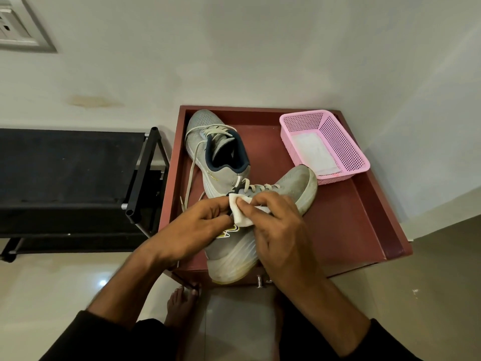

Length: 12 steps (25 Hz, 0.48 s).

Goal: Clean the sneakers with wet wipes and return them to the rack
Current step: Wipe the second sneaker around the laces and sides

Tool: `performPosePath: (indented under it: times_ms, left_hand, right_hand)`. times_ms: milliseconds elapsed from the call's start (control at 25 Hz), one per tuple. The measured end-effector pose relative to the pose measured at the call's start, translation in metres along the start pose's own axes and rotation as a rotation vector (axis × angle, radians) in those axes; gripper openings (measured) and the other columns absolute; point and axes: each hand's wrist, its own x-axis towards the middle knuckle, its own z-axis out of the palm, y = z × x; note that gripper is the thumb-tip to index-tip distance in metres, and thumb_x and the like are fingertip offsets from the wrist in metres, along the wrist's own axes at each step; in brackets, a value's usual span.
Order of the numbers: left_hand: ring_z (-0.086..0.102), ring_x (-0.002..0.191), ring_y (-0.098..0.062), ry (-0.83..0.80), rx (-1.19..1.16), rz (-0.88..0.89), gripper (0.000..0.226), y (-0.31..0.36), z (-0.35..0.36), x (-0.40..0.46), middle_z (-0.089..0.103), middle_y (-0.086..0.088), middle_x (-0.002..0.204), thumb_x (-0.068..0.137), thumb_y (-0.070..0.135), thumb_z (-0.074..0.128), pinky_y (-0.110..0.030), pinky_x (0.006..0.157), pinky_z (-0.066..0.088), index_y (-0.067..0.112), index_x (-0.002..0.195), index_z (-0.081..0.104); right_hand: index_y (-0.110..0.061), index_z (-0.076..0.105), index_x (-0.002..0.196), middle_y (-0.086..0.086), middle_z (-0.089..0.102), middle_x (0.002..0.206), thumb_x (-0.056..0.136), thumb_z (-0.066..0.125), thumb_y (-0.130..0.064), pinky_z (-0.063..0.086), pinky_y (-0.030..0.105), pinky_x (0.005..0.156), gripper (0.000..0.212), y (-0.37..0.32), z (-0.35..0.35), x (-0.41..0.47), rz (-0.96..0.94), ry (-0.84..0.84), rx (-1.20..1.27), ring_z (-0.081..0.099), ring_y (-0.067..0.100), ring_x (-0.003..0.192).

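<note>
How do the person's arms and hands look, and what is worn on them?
Both forearms are bare. Dark sleeves, black as far as it shows, are pushed up near the elbows. The left hand and the right hand wear no gloves; no ring, watch or bracelet is visible.

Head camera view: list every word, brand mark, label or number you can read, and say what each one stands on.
No text reads clearly anywhere in this view.
Near grey mesh sneaker: a yellow-and-white side logo, partly hidden by the left hand; its letters cannot be made out.
White wipes pack in the pink perforated plastic basket: a small reddish mark at its near edge, too small to read.
White folded wet wipe, pinched by both hands, the right hand included: blank.
</note>
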Motion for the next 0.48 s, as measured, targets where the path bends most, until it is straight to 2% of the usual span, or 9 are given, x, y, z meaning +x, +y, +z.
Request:
performPosePath:
  times_ms: [80, 200, 240, 320, 400, 480]
  left_hand:
    - [0.064, 0.072, 0.011, 0.008, -0.014, -0.02, 0.033, 0.0, -0.001, 0.0, 0.072, 0.021, 0.082, 0.101, -0.006, 0.038, -0.002, 0.064, 0.044, 0.005, 0.126, 0.057]
    - [0.067, 0.08, 0.006, 0.014, -0.03, -0.02, 0.035, -0.003, -0.001, 0.001, 0.075, 0.011, 0.097, 0.099, -0.01, 0.039, -0.006, 0.07, 0.047, 0.002, 0.126, 0.057]
    - [0.066, 0.076, 0.006, 0.023, -0.037, -0.024, 0.035, -0.004, 0.0, 0.002, 0.074, 0.011, 0.094, 0.099, -0.012, 0.038, -0.006, 0.067, 0.047, 0.001, 0.125, 0.057]
    - [0.062, 0.06, 0.008, 0.049, -0.037, -0.051, 0.031, -0.003, 0.002, 0.004, 0.072, 0.015, 0.075, 0.098, -0.012, 0.038, -0.003, 0.056, 0.043, 0.0, 0.119, 0.058]
    - [0.057, 0.053, 0.006, 0.1, -0.041, -0.079, 0.022, 0.002, 0.006, 0.004, 0.066, 0.014, 0.063, 0.1, -0.005, 0.042, -0.004, 0.054, 0.041, 0.006, 0.103, 0.062]
    - [0.053, 0.07, -0.014, 0.206, -0.037, -0.123, 0.02, 0.001, 0.006, 0.007, 0.059, -0.003, 0.075, 0.102, 0.016, 0.047, -0.018, 0.06, 0.039, 0.012, 0.087, 0.059]
  right_hand:
    - [-0.009, 0.073, 0.115, 0.008, 0.063, 0.1, 0.089, 0.045, -0.006, 0.052, 0.038, 0.08, 0.039, 0.013, -0.004, 0.006, 0.02, 0.005, 0.007, 0.057, 0.025, 0.092]
    - [-0.011, 0.075, 0.11, 0.005, 0.064, 0.099, 0.084, 0.047, -0.003, 0.054, 0.04, 0.074, 0.039, 0.026, -0.008, 0.011, 0.126, 0.028, -0.041, 0.056, 0.023, 0.09]
    - [-0.011, 0.075, 0.112, 0.004, 0.063, 0.099, 0.084, 0.046, -0.005, 0.054, 0.039, 0.074, 0.04, 0.022, -0.007, 0.009, 0.116, 0.017, -0.049, 0.055, 0.022, 0.089]
    - [-0.012, 0.073, 0.115, 0.003, 0.062, 0.099, 0.084, 0.047, -0.004, 0.054, 0.038, 0.076, 0.042, 0.013, -0.006, 0.005, 0.109, -0.003, -0.026, 0.055, 0.022, 0.09]
    - [-0.013, 0.073, 0.116, 0.002, 0.062, 0.099, 0.081, 0.052, 0.001, 0.054, 0.038, 0.078, 0.044, 0.012, -0.006, 0.005, 0.142, -0.001, 0.001, 0.056, 0.021, 0.091]
    - [-0.014, 0.073, 0.116, 0.002, 0.063, 0.099, 0.08, 0.054, 0.002, 0.054, 0.039, 0.077, 0.044, 0.014, -0.006, 0.007, 0.159, 0.005, 0.01, 0.056, 0.021, 0.09]
